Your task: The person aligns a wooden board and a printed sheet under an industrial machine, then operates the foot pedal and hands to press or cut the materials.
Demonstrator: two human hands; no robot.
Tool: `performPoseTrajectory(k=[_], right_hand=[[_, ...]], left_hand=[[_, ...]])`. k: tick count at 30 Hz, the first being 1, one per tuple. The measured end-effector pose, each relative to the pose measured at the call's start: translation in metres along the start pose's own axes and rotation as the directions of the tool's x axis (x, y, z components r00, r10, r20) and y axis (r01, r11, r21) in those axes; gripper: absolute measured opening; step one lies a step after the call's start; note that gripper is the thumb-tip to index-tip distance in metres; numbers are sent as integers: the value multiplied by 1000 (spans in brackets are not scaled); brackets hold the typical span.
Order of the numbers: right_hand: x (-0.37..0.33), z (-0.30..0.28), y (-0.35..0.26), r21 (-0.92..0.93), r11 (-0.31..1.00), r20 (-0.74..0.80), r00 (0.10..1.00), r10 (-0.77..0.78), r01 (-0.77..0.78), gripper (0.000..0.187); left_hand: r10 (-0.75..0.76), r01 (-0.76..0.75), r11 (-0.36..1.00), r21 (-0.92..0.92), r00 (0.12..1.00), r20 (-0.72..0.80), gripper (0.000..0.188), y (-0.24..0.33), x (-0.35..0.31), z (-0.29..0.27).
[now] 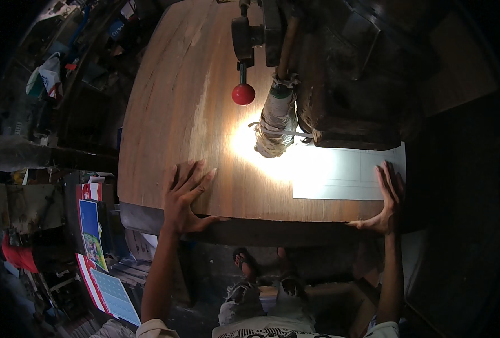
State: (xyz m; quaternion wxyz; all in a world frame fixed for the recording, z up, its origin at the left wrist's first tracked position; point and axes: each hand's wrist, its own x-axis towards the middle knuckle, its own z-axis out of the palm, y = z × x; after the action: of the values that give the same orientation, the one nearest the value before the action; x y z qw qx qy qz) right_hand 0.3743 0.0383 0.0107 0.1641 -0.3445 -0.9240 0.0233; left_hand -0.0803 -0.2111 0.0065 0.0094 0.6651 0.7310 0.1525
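Note:
My left hand [186, 197] lies spread on the wooden table top [171, 124], its thumb along the front edge and nothing in it. Over at the right, my right hand [389, 200] rests with fingers stretched out on the right end of a white sheet of paper [346, 177] with faint lines. Its thumb reaches along the table's front edge. The sheet's far side runs beneath a dark machine head [357, 112]. A wrapped lamp [277, 121] hangs left of the machine head and throws bright light, washing out the sheet's left part.
A lever with a red ball knob [243, 94] hangs above the table, left of the lamp. To the left stand cluttered shelves and a calendar [114, 296] with a blue picture sheet [92, 231] above it. My feet [244, 262] show on the floor below the table edge.

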Motion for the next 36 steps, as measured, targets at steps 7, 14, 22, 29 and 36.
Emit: performPoseTrajectory(k=[7, 14, 22, 29, 36], right_hand=[[2, -2, 3, -43, 999, 17, 1000, -3, 4, 148], [8, -7, 0, -41, 999, -4, 1000, -24, 24, 147], [29, -8, 9, -56, 998, 42, 999, -4, 6, 151], [34, -11, 4, -61, 998, 43, 999, -3, 5, 149], [33, -3, 13, -1, 1000, 23, 1000, 2, -2, 149]], left_hand=[[13, -12, 1000, 24, 1000, -15, 101, -1, 3, 0], [22, -21, 999, 25, 999, -36, 100, 0, 9, -4], [7, -7, 1000, 21, 1000, -22, 100, 0, 28, -16], [-4, 3, 999, -37, 1000, -29, 100, -5, 30, -5], [-17, 16, 1000, -16, 1000, -20, 104, -5, 34, -7]])
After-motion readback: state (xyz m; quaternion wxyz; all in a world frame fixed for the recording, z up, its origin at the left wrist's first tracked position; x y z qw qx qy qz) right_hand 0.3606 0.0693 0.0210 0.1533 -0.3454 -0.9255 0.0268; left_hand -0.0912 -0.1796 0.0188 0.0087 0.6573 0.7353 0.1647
